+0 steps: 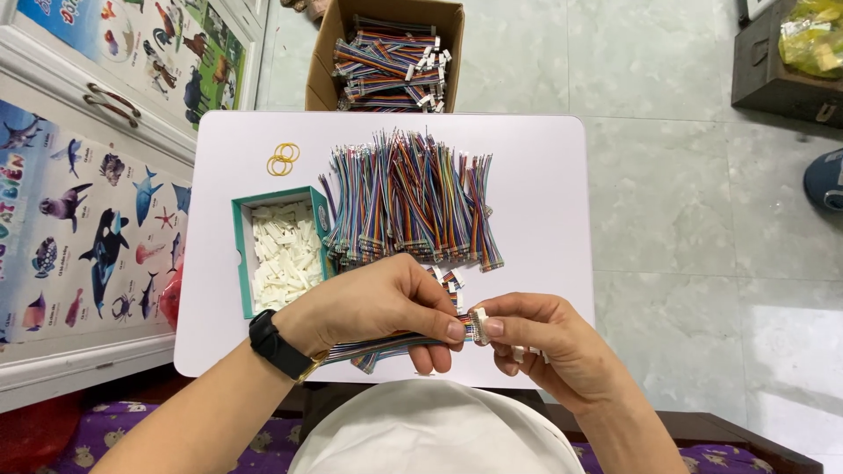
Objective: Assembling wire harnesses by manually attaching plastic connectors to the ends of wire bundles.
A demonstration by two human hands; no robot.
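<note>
Rainbow-coloured ribbon wires point(386, 344) are pinched in the left hand point(373, 307), their ends meeting a small white connector point(479, 321) gripped by the right hand point(540, 338). Just beyond the grip lies a wire pile point(413, 197); left of it a teal box point(239, 254) of white connectors, on a white table point(544, 193).

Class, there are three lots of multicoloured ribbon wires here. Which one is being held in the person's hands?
The small bundle nearest the person, pinched between left hand and right hand. The others lie untouched: the table pile and the cardboard box.
</note>
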